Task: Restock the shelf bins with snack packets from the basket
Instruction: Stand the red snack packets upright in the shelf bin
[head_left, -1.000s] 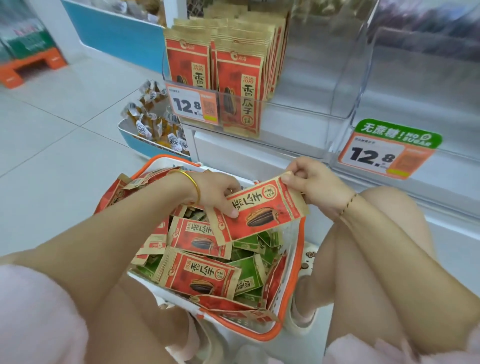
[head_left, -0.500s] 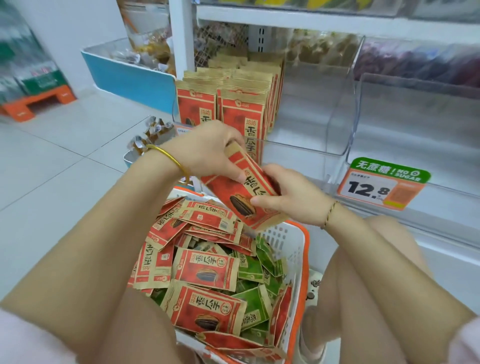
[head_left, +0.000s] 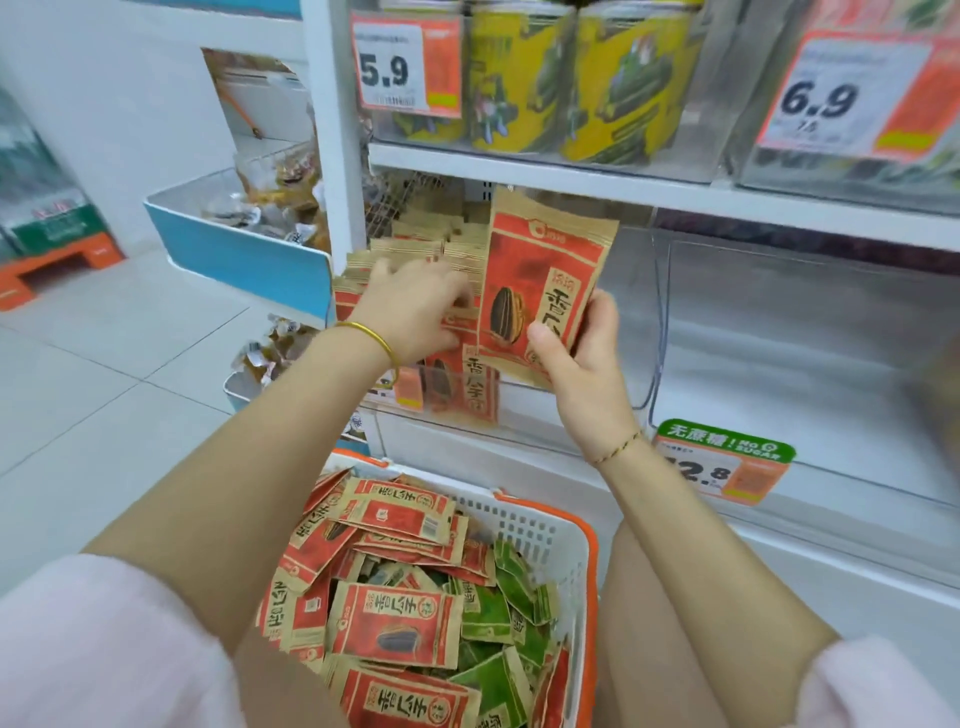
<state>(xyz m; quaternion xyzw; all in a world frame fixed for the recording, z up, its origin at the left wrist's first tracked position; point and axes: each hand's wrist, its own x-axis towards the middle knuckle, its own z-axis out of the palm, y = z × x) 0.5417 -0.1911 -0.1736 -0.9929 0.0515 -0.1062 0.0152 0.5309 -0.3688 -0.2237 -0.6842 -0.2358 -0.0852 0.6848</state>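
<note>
Now for the slotting-in: the left hand (head_left: 415, 306) presses flat-fingered against the stocked row (head_left: 410, 249), seemingly holding it back, while the right hand (head_left: 582, 358) grips a red packet (head_left: 540, 275) upright over the clear bin (head_left: 652, 322). Next, I'd judge, it must drop straight into the gap.

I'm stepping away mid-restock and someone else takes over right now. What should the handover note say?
Left hand: fingers laid against the row of red packets standing in the clear bin; it grips nothing.
Right hand: grips the held packet upright by its lower end, at the right end of that row, not yet released.
Basket: below the hands, holding many loose red packets and green packets.
Done: a row of red packets stands in the bin.
Left: seat the held packet, then carry on from the basket. The green ones probably go in another bin.
</note>
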